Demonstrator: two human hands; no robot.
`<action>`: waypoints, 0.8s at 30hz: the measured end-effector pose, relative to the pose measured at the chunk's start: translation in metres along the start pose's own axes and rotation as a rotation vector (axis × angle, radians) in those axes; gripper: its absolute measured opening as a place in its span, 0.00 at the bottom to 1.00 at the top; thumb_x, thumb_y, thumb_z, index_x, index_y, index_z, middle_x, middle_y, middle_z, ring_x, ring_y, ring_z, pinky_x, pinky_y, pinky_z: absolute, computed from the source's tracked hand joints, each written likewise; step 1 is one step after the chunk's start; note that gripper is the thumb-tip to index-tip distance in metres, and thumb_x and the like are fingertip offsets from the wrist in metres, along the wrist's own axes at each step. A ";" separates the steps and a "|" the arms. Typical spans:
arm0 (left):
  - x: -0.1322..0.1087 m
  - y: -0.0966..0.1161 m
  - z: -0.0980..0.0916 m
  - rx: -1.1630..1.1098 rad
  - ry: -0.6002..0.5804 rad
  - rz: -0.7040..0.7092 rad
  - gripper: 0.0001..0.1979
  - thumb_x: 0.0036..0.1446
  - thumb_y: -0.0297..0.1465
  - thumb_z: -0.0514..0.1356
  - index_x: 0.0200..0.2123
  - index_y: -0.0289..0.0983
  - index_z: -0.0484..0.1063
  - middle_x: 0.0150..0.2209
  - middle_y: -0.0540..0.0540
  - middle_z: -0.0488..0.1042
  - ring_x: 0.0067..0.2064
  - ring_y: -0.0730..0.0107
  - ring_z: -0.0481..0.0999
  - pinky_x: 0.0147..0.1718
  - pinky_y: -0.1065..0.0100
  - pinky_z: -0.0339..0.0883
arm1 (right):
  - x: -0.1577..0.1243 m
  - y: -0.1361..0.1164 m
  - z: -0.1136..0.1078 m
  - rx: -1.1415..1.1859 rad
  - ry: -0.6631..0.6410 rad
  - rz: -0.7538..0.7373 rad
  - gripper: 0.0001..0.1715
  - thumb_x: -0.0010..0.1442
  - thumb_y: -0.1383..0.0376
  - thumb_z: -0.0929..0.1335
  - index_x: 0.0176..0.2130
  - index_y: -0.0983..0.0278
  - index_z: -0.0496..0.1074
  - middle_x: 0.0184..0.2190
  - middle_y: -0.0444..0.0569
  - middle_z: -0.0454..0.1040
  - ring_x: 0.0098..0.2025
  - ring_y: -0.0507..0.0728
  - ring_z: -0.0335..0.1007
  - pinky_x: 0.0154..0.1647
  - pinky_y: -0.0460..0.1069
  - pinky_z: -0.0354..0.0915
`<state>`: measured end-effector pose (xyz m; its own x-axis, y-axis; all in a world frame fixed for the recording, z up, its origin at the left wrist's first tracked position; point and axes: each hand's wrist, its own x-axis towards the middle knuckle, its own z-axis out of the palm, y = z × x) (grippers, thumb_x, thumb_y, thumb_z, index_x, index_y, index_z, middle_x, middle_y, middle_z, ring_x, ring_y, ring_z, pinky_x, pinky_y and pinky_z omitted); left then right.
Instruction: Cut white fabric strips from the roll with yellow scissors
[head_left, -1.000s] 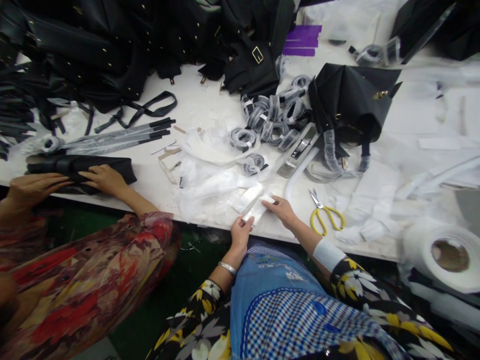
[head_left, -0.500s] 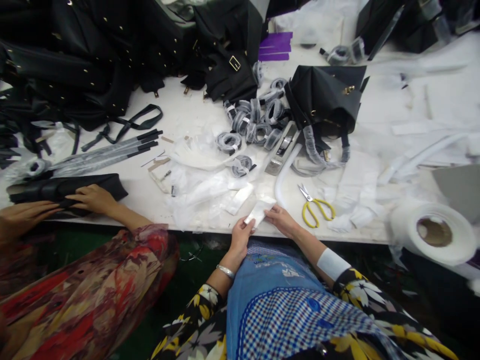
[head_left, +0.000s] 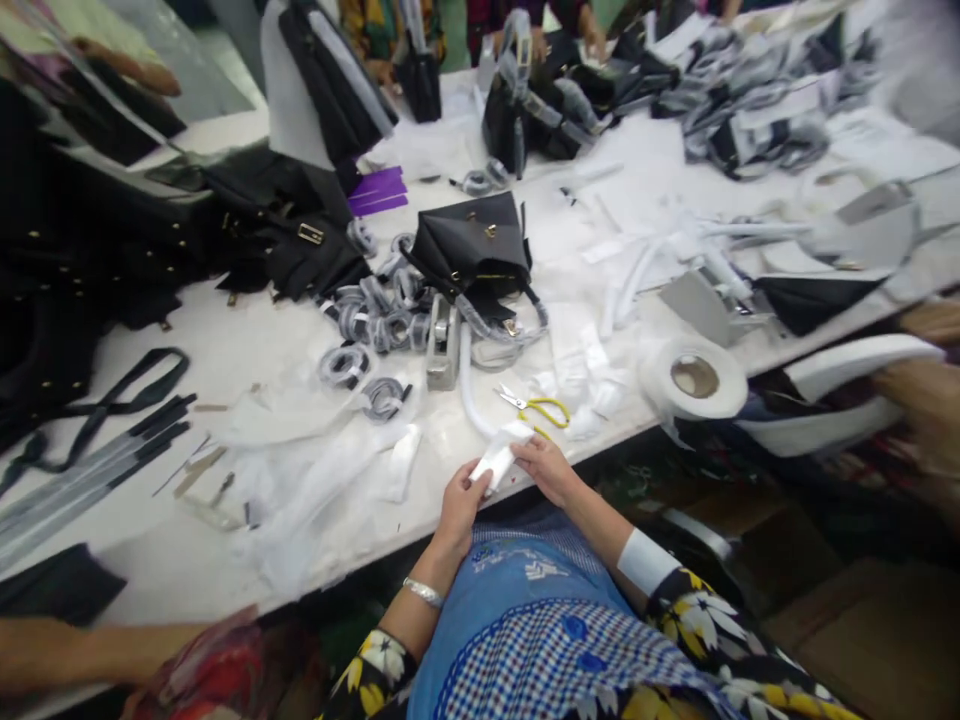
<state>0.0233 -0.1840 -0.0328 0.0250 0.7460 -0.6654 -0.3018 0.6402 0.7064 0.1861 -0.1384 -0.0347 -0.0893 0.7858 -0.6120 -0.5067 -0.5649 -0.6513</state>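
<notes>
Between my two hands, just above the table's front edge, is a small white strip [head_left: 501, 455], which looks like folded paper or foam. My left hand [head_left: 459, 500] pinches its lower left end. The upper right side is gripped by my right hand [head_left: 546, 468]. Right behind the strip lie yellow-handled scissors [head_left: 551, 408], blades apart, their lower handle partly covered by the strip. Another white strip [head_left: 401, 462] rests on the table to the left. A white tube [head_left: 469, 385] runs up from behind my hands toward a metal tape dispenser [head_left: 443, 345].
A black handbag [head_left: 472, 240] with wrapped handles stands behind the dispenser, beside several coiled wrapped straps [head_left: 384, 398]. To the right, a big white roll [head_left: 694, 378] sits at the table edge. Co-workers' arms [head_left: 67, 650] show at left, right and far side. Black bags pile up at left.
The view has swung right and up, bringing the table's far side and people there into sight. Both hands still hold the white strip, in much the same grip.
</notes>
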 end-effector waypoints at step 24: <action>0.052 -0.007 0.176 0.395 -0.222 -0.006 0.33 0.42 0.40 0.72 0.50 0.32 0.73 0.26 0.53 0.66 0.27 0.77 0.68 0.30 0.72 0.68 | -0.024 -0.085 -0.157 0.342 0.363 -0.251 0.17 0.41 0.68 0.75 0.35 0.63 0.76 0.34 0.47 0.79 0.39 0.56 0.74 0.44 0.51 0.68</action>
<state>0.1947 -0.1178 -0.0295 0.2427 0.7356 -0.6324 0.0851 0.6332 0.7693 0.3654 -0.1486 -0.0350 0.3403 0.7140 -0.6119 -0.7291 -0.2105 -0.6512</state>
